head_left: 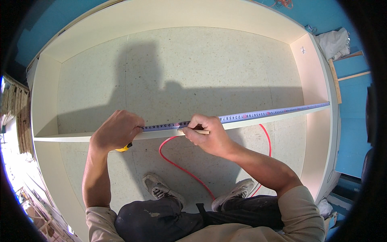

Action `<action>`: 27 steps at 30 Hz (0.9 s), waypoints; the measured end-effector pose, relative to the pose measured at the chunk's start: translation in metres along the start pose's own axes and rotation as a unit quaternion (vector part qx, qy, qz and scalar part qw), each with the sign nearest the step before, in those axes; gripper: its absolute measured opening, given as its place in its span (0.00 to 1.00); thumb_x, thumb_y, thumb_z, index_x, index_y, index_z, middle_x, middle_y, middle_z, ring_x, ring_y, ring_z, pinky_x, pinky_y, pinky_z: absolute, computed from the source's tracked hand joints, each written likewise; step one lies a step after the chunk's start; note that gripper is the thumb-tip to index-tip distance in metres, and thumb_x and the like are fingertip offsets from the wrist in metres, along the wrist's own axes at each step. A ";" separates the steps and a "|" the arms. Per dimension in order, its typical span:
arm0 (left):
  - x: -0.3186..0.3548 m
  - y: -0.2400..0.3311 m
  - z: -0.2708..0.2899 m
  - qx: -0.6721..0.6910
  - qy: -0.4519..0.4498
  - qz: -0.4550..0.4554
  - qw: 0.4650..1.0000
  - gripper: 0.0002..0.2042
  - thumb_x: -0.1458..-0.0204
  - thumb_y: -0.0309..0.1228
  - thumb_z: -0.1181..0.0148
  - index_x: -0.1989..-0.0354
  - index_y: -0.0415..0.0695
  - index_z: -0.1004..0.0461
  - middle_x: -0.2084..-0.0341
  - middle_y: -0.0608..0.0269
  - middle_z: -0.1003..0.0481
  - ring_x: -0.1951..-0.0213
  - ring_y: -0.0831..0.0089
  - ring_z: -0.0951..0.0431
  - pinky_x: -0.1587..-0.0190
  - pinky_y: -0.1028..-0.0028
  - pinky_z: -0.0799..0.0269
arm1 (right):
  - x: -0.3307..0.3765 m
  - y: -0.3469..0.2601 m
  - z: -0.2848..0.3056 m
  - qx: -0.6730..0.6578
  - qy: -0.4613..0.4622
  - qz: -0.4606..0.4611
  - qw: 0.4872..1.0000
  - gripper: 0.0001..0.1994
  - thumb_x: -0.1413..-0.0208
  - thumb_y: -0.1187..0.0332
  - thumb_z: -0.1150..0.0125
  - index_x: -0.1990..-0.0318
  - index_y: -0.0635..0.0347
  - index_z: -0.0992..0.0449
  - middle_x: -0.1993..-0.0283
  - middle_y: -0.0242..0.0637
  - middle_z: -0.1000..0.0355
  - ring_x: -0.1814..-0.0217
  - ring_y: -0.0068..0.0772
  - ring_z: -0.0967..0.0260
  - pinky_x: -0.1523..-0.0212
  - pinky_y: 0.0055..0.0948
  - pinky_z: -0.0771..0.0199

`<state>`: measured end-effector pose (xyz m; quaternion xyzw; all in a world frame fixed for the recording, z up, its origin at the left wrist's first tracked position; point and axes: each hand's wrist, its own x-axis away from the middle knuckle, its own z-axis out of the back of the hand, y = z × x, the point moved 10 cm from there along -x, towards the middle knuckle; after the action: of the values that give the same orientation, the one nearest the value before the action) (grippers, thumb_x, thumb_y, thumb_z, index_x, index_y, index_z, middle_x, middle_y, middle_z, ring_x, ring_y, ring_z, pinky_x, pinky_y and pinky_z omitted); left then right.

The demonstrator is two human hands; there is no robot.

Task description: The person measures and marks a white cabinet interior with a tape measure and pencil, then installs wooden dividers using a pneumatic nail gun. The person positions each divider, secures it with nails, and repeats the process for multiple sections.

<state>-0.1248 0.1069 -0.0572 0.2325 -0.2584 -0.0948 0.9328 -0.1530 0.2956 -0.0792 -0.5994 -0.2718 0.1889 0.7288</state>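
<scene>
A measuring tape's blade (266,113) lies stretched along the top edge of a narrow white divider board (242,122), reaching the frame's right side. My left hand (115,131) is closed around the tape at the board's left part; a bit of its yellow case (124,148) shows below the hand. My right hand (209,135) pinches a light wooden pencil (202,132) at the middle of the board. Its tip is close to the blade and the board's edge. The right hand covers a short stretch of the blade.
A large white box frame (173,14) surrounds me on the speckled floor (213,52). A red hose (185,171) loops under the divider near my shoes (161,186). Blue sheets (352,121) and a pale plastic bag (333,42) lie outside on the right; stacked wooden strips (17,113) are at left.
</scene>
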 end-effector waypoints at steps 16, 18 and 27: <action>-0.003 -0.002 0.000 0.004 -0.007 0.000 1.000 0.06 0.49 0.25 0.44 0.74 0.36 0.23 0.78 0.48 0.24 0.70 0.50 0.22 0.62 0.58 0.27 | 0.007 -0.004 0.009 -0.088 -0.027 -0.005 0.996 0.07 0.40 0.72 0.35 0.66 0.63 0.27 0.75 0.29 0.27 0.73 0.15 0.32 0.76 0.22 0.36; -0.002 -0.005 0.000 0.011 -0.006 -0.001 1.000 0.06 0.49 0.25 0.44 0.74 0.36 0.23 0.77 0.48 0.24 0.69 0.49 0.23 0.61 0.57 0.28 | 0.008 -0.020 0.014 -0.083 -0.025 0.011 0.996 0.06 0.40 0.71 0.35 0.63 0.62 0.26 0.74 0.31 0.28 0.73 0.17 0.31 0.75 0.23 0.35; -0.022 -0.072 0.028 0.110 -0.030 0.118 0.986 0.08 0.45 0.26 0.43 0.70 0.33 0.23 0.80 0.49 0.27 0.76 0.60 0.27 0.67 0.63 0.30 | 0.025 -0.068 0.047 0.303 -0.042 0.251 0.918 0.11 0.45 0.70 0.33 0.57 0.62 0.25 0.66 0.40 0.26 0.67 0.34 0.26 0.69 0.34 0.24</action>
<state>-0.1626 0.0398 -0.0799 0.2984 -0.3210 0.0381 0.8980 -0.1661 0.3323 -0.0024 -0.3900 -0.0721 0.4638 0.7922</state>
